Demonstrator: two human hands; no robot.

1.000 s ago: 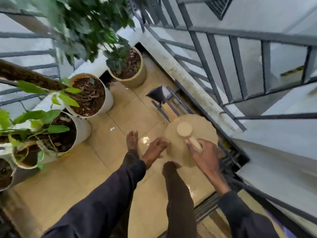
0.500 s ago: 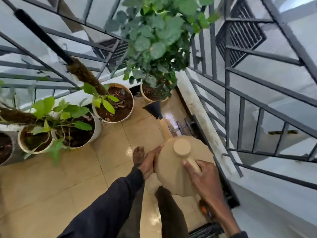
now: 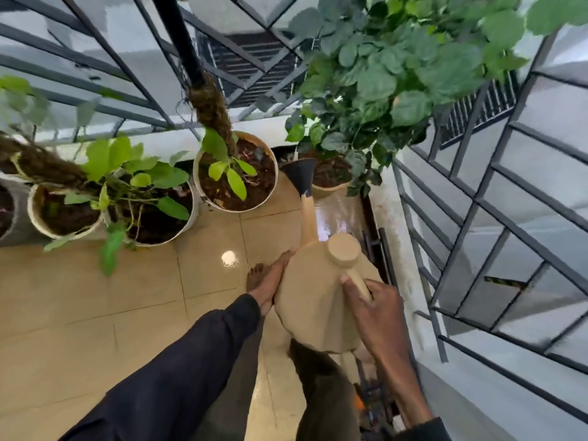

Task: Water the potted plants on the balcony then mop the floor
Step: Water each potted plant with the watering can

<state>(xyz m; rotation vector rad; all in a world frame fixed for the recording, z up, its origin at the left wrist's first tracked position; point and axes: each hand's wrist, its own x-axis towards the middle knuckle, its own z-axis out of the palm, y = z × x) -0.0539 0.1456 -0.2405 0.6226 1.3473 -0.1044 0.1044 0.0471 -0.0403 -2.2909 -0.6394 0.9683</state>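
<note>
Glossy beige floor tiles [image 3: 105, 300] cover a narrow balcony fenced by a grey metal railing [image 3: 496, 198], with potted plants lined along the far edge of the floor. Both hands carry a beige watering can [image 3: 315, 300] above the tiles near the right edge of the floor. The right hand [image 3: 378, 310] is wrapped around the can's handle [image 3: 358, 281], fingers curled closed on it, just behind the round cap [image 3: 344, 250]. The left hand [image 3: 270, 288] lies flat against the can's left side, fingers extended and pressed to the body rather than curled. From between the two hands the spout runs forward to a black rose [image 3: 300, 178], which sits just beside the rim of the corner pot [image 3: 331, 181] under a bushy dark-leaved plant [image 3: 391, 78]. Left of it stands a white pot [image 3: 235, 173] with a moss pole [image 3: 211, 113], then two more pots farther left. A bare foot [image 3: 254, 278] shows on the tiles below the left hand.
</note>
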